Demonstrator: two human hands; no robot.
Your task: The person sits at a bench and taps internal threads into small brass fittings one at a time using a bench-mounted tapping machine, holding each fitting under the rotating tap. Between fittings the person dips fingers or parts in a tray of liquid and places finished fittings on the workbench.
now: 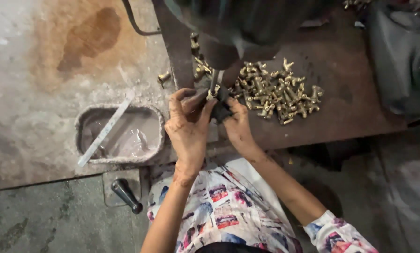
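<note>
Brass fitting (pixel 213 93) sits under the machine spindle (pixel 215 79), pinched by the fingers of the left hand (pixel 187 126) and the right hand (pixel 236 124). It seems the machining step; next they must keep it steady, near the pile of brass fittings (pixel 278 96).

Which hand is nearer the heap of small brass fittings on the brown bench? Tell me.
Right. The right hand sits just beside the heap of small brass fittings, at its left edge; the left hand is farther left.
</note>
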